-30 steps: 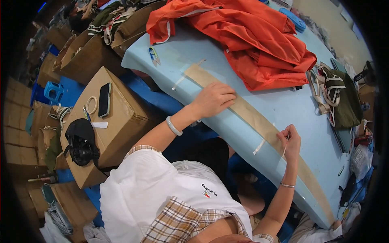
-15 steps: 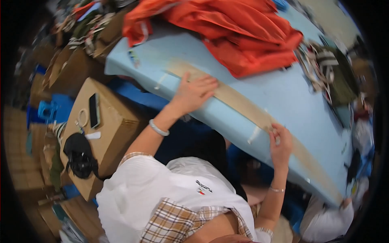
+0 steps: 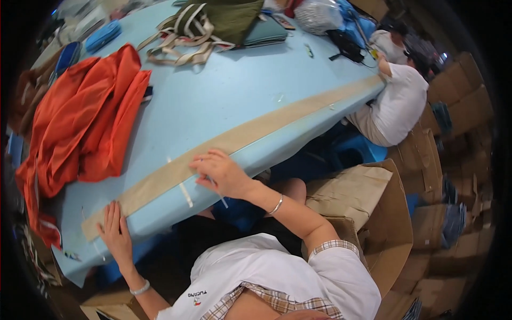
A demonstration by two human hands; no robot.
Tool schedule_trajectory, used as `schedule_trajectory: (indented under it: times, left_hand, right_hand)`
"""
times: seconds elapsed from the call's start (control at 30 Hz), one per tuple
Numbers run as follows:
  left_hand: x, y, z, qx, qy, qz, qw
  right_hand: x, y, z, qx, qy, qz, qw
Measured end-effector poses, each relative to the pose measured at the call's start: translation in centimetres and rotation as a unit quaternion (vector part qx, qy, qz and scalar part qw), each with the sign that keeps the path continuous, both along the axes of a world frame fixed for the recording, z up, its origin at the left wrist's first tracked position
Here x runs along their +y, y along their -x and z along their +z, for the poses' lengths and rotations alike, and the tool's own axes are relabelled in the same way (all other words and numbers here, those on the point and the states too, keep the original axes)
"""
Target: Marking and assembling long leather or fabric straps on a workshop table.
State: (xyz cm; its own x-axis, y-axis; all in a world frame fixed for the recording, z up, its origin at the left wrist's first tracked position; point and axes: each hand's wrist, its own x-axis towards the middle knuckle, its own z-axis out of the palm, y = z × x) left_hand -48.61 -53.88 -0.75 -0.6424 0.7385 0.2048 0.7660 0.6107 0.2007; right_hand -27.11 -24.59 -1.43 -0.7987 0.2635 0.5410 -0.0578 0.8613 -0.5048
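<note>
A long tan strip (image 3: 234, 137) of paper or cloth lies along the near edge of the blue-covered table (image 3: 186, 98). My left hand (image 3: 116, 233) rests on the strip's left end, fingers stretched out and flat. Farther right, my right hand (image 3: 226, 175) is over the strip with bent fingers closed together. A thin white strip (image 3: 221, 197) comes out from under those fingers and hangs past the tan strip's near side; its upper end is hidden. Between my hands, another short white strip (image 3: 186, 195), like tape, lies over the table edge.
An orange garment (image 3: 88, 122) lies heaped at the left. Olive-green cloth with pale straps (image 3: 224, 26) sits at the back, a blue pouch (image 3: 104, 36) left of it. Two people in white tops (image 3: 400, 98) are at the far right. An open cardboard box (image 3: 384, 213) stands right of me.
The view has swung to the right, showing the strip's far end and the people. My left hand now lies at the strip's left end. A white strip now shows under my right hand.
</note>
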Motion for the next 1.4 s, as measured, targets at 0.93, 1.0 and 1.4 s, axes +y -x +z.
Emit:
schedule_trajectory:
  times: [0.93,1.0,1.4]
  left_hand:
    - [-1.3,-1.0,0.6,0.028,-0.058,0.013,0.998]
    - [-1.4,-1.2,0.7,0.032,-0.055,0.023,0.998]
    - [-3.9,1.1,-0.6,0.016,0.006,-0.01,1.0]
  right_hand:
    - [-0.4,-0.1,1.1,-0.018,0.025,0.03,0.999]
    - [-0.4,0.1,0.8,-0.02,0.021,0.029,0.999]
    - [-0.8,0.9,-0.5,0.027,0.036,0.038,0.998]
